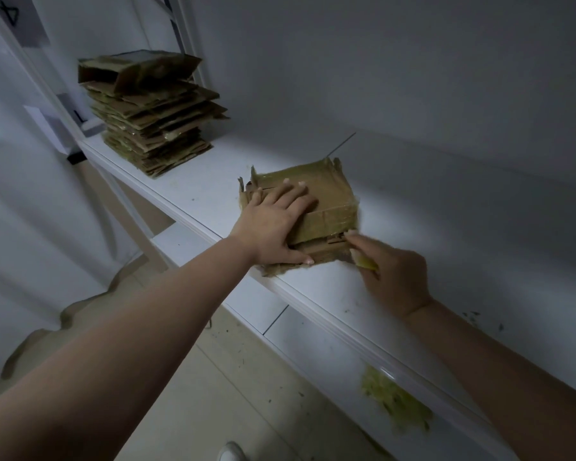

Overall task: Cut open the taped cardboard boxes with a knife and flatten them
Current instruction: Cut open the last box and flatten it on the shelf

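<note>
A small taped cardboard box [326, 201] lies on the white shelf [193, 194], near its front edge. My left hand [273, 224] lies flat on the box's top with straight, spread fingers, pressing it down. My right hand [393, 274] is at the box's near right corner, fingers curled round a yellowish knife [366, 261] whose tip meets the box's lower side seam. The blade itself is blurred and mostly hidden by my fingers.
A tall stack of flattened cardboard [153, 121] stands at the shelf's far left end, with one unflattened box on top. The wall runs close behind the shelf. A clump of yellowish tape scraps [396, 400] sticks to the shelf's front panel. Brown paper lies on the floor at left.
</note>
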`<state>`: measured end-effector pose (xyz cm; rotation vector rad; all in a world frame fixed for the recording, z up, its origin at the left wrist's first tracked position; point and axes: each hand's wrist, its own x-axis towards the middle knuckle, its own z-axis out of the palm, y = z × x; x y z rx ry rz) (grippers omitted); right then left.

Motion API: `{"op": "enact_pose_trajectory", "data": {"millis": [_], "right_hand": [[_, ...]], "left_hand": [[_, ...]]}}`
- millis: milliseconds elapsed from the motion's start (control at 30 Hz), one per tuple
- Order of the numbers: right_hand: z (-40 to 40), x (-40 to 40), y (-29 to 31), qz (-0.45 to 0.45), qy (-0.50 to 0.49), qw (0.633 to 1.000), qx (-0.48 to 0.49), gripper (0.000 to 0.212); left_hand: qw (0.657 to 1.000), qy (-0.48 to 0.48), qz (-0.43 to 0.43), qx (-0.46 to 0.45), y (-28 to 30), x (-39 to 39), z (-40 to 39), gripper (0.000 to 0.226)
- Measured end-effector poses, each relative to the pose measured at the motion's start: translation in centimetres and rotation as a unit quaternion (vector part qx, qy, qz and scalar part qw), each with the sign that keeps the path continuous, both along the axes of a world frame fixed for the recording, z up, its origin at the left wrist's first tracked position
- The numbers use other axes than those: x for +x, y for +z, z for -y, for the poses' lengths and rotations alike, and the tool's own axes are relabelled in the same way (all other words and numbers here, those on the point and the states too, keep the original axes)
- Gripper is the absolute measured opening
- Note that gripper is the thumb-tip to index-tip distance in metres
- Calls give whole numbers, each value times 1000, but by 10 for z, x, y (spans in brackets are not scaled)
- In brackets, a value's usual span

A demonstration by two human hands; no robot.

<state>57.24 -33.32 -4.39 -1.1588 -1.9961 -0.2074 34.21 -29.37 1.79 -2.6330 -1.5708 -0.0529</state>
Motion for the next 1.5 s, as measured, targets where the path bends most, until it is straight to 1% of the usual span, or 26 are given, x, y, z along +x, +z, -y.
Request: {"op": "enact_pose_trajectory", "data": {"millis": [67, 100, 200, 267, 367, 467, 600, 733, 800, 867, 933, 1033, 1100, 1167, 1200, 1233, 1267, 1300, 1333, 1400, 1433, 1467, 1500], "right_hand": [[-9, -1, 10, 5, -24, 999, 35, 36], [-14, -2, 15, 22, -42, 998, 42, 38], [-29, -7, 17, 94, -78, 992, 32, 51], [-38, -12, 20, 125, -79, 989, 8, 58], [-44, -22, 34, 161, -77, 982, -66, 64], [-46, -28, 45, 224, -98, 961, -131, 67], [-47, -35, 59, 291, -139, 936, -138, 63], [-45, -31, 53, 343, -121, 926, -100, 55], [-43, -27, 48, 333, -117, 933, -77, 50], [-42, -23, 43, 319, -98, 940, -76, 46], [-39, -21, 44, 302, -84, 946, -80, 49], [-35, -18, 49, 293, -84, 950, -74, 56], [-36, -16, 55, 314, -93, 937, -123, 54], [-36, -16, 62, 313, -78, 933, -160, 42], [-37, -16, 65, 306, -66, 934, -173, 29], [-38, -15, 69, 298, -55, 934, -190, 15], [-39, -14, 72, 284, -46, 934, -213, 8], [-41, -12, 74, 255, -38, 937, -234, 8], [-43, -10, 76, 206, -33, 943, -257, 9], [-47, -8, 79, 64, -19, 950, -306, 15], [-49, -6, 78, 3, -8, 948, -319, 12], [-51, -4, 75, -39, 3, 946, -323, 10], [-52, -3, 71, -79, 10, 942, -326, 14]], "left_hand": [[999, 31, 3, 25, -4, -2, 9, 109], [998, 45, 12, 37, -6, -2, 15, 106], [992, 64, 61, 91, -10, -4, 28, 84], [988, 77, 67, 116, -12, -8, 32, 77], [988, 129, 54, 70, -16, -11, 35, 80], [984, 171, 34, 38, -20, -6, 31, 76], [978, 203, 33, 44, -23, -3, 25, 67], [983, 176, 42, 42, -26, -11, 26, 46], [987, 150, 45, 22, -25, -13, 28, 46], [992, 118, 50, -8, -22, -14, 30, 56], [992, 106, 47, -41, -17, -13, 31, 63], [991, 106, 35, -79, -9, -9, 29, 60], [990, 98, 37, -92, -4, -7, 27, 52], [987, 95, 57, -113, 1, -11, 25, 44], [984, 93, 74, -129, 4, -15, 24, 44], [981, 92, 92, -145, 7, -21, 23, 47], [977, 89, 114, -156, 10, -26, 22, 51], [973, 88, 140, -159, 14, -32, 21, 52], [967, 93, 175, -159, 17, -37, 20, 49], [944, 116, 266, -157, 20, -44, 17, 40], [932, 126, 301, -156, 21, -45, 16, 38], [925, 135, 321, -150, 21, -46, 15, 39], [920, 145, 335, -141, 20, -45, 14, 44]]}}
